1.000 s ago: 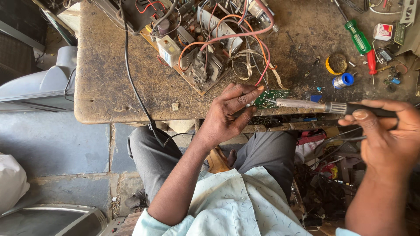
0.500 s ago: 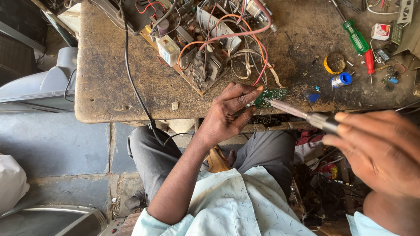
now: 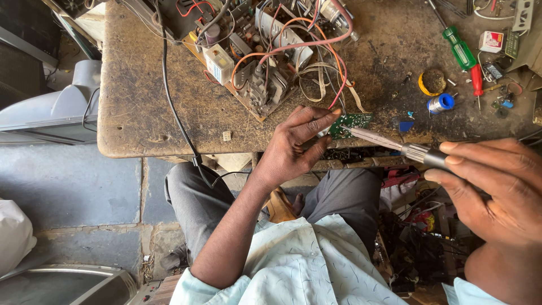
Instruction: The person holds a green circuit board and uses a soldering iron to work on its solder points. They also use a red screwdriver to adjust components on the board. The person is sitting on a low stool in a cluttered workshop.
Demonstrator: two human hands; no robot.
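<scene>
Green and small, the circuit board sits at the near edge of the workbench, pinched between the thumb and fingertips of the left hand. That hand comes up from below, its fingers closed on the board's left end, so the board sticks out to the right of the fingers. The metal tip of the soldering iron touches the board's near right part. The iron slants down to the right into the right hand, which is wrapped around its dark handle low at the right of the scene. The two hands are apart, joined only by the iron reaching across to the board.

Just beyond the board, farther on the bench, lies a large open chassis crowded with parts and orange, red and grey wires. To the right of the board, on the bench top, lie a blue spool, a yellow-rimmed round tin, a green-handled screwdriver and a red-handled screwdriver. A black cable runs across the bench and over its near edge. At the far left stands a grey plastic casing.
</scene>
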